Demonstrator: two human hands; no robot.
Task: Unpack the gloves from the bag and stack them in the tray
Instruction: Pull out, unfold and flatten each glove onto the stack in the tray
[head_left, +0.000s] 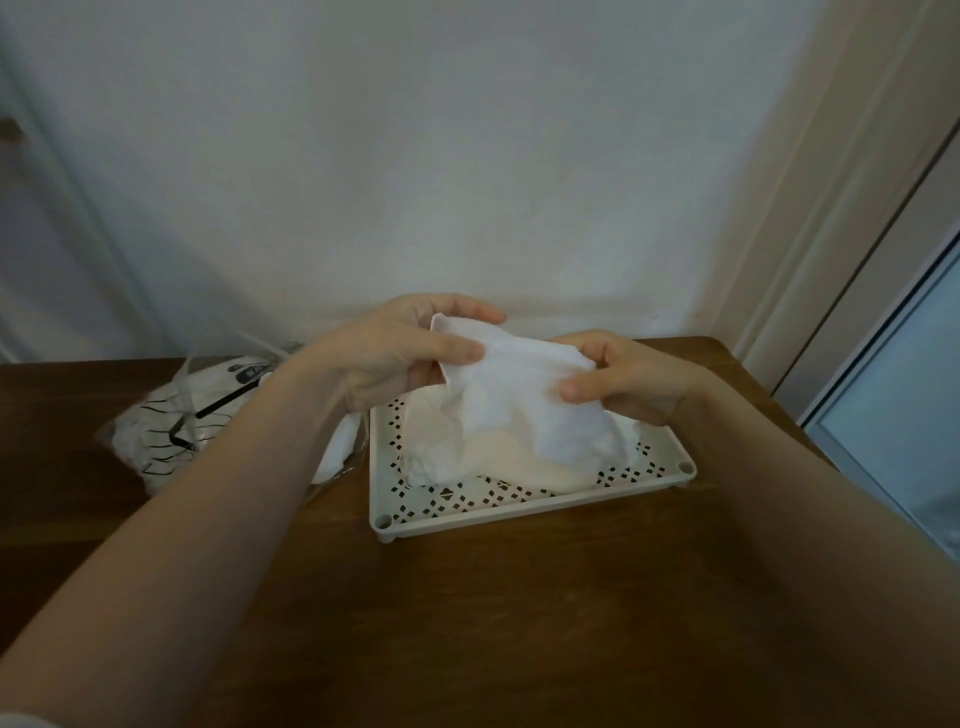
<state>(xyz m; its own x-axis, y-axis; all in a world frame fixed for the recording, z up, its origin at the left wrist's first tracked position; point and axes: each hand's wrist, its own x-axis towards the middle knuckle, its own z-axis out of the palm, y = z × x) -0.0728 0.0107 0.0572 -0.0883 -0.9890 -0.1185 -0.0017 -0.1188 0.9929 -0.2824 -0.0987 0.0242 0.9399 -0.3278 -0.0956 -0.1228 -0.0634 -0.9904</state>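
A white cloth glove (524, 395) hangs above the tray, held at both upper corners. My left hand (400, 351) pinches its left corner between thumb and fingers. My right hand (623, 379) pinches its right edge. Beneath it a pile of white and cream gloves (467, 457) lies in the white perforated tray (498, 506) on the wooden table. The clear plastic bag (176, 421) with black print lies left of the tray, with white gloves inside, partly hidden by my left forearm.
The brown wooden table (493, 623) stands against a white wall (415, 156). A door frame (831, 234) and a glass panel stand at the right. The table's right edge runs close to the tray.
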